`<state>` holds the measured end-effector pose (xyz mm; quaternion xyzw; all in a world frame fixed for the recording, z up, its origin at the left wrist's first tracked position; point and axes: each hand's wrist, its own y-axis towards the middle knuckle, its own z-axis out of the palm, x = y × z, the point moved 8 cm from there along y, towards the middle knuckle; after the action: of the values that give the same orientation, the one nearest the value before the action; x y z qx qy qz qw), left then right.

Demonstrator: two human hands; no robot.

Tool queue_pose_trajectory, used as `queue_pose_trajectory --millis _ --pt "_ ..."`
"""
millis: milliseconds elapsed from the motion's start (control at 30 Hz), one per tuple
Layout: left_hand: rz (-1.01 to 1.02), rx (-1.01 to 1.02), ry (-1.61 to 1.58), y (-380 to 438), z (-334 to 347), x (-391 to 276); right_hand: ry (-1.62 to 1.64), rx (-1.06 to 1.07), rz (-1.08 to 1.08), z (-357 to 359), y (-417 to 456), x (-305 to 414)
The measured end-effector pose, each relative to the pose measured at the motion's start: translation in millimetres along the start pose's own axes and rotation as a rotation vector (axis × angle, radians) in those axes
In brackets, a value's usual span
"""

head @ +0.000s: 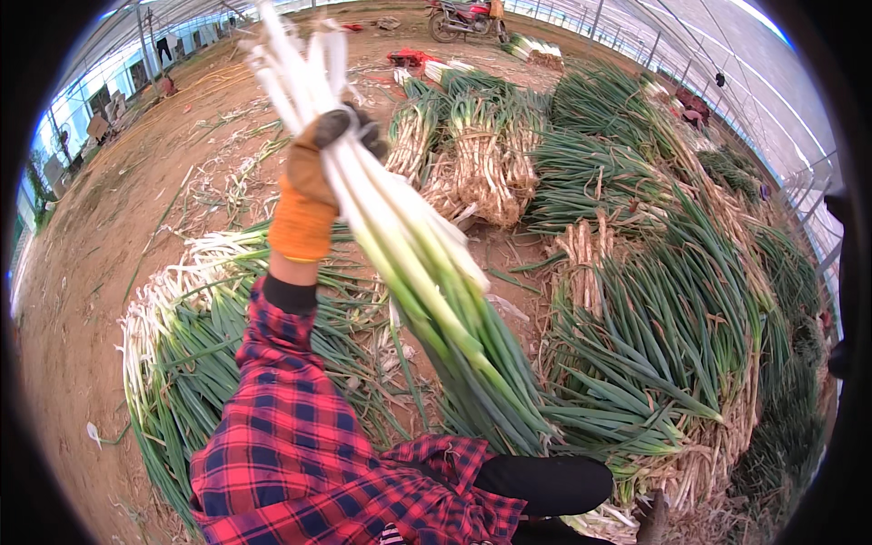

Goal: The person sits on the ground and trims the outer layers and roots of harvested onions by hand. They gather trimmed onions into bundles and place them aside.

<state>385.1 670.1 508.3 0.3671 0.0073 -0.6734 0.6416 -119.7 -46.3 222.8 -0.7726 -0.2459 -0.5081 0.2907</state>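
My left hand (327,146), in an orange and brown work glove with dark fingertips, grips a bundle of long green onions (409,259) around their white stalks. The white ends point up and away, and the green leaves slant down to the right toward my knee. Beneath my raised forearm lies a pile of green onions with clean white stalks (163,320). To the right, a large heap of green onions (654,320) has brownish, dry-skinned stalks. My right hand is out of view. A dark brown shape at the bottom right edge is unclear.
Tied bundles with roots (477,157) stand ahead on bare soil, where loose peelings (235,174) lie scattered. Farther off are a red cloth or bag (412,57), more onions (538,51) and a motorcycle (466,19). My black-trousered knee (552,484) is at the lower right.
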Motion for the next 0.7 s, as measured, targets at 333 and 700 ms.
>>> queue_pose_trajectory --millis 333,700 --pt "0.58 -1.214 1.459 -82.0 -274.1 -254.2 -0.149 -0.284 0.315 -15.7 -57.1 -44.6" --pt "-0.768 0.395 1.216 -229.8 -0.4 471.8 -0.169 -0.416 0.743 18.3 -225.0 -230.2"
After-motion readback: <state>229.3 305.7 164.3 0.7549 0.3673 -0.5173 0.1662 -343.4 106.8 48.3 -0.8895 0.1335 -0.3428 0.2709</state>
